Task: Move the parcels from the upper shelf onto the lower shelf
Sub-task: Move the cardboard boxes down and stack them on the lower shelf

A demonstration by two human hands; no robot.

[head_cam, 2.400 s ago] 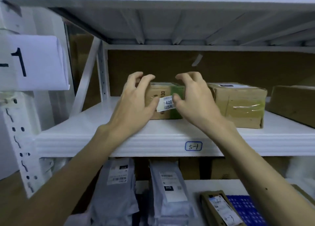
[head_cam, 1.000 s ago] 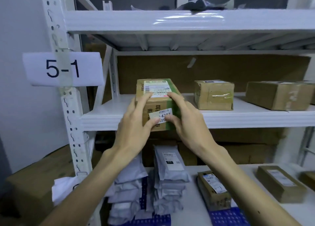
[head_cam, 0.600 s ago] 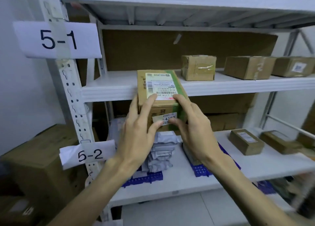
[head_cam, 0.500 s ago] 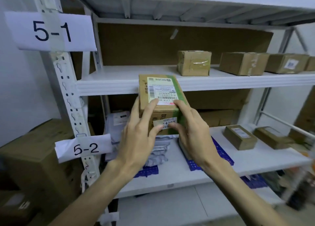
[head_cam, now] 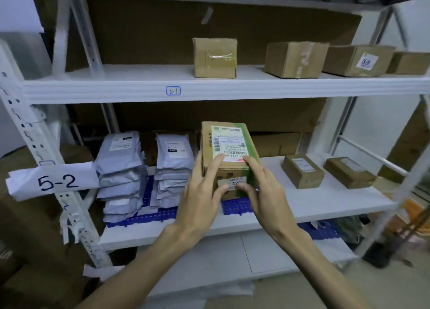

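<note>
A brown cardboard parcel (head_cam: 226, 145) with a white shipping label and green tape is held between both hands at the level of the lower shelf (head_cam: 325, 201). My left hand (head_cam: 201, 197) grips its left side, thumb on the front label. My right hand (head_cam: 260, 192) grips the right side, fingers over the top edge. The parcel's base sits at or just above a blue plastic mat (head_cam: 235, 206); I cannot tell if it touches. On the upper shelf (head_cam: 116, 85) stand a taped parcel (head_cam: 215, 57) and several more boxes (head_cam: 295, 59) to the right.
Two stacks of grey mailer bags (head_cam: 121, 173) fill the lower shelf's left part. Two small boxes (head_cam: 302, 171) lie at its right. A paper tag reading 5-2 (head_cam: 53, 181) hangs on the white left upright. Brown cartons stand on the floor at the left.
Both hands have carried the labelled parcel down from the upper shelf's front edge to the lower shelf, above the blue mat. My view has dropped with it.
</note>
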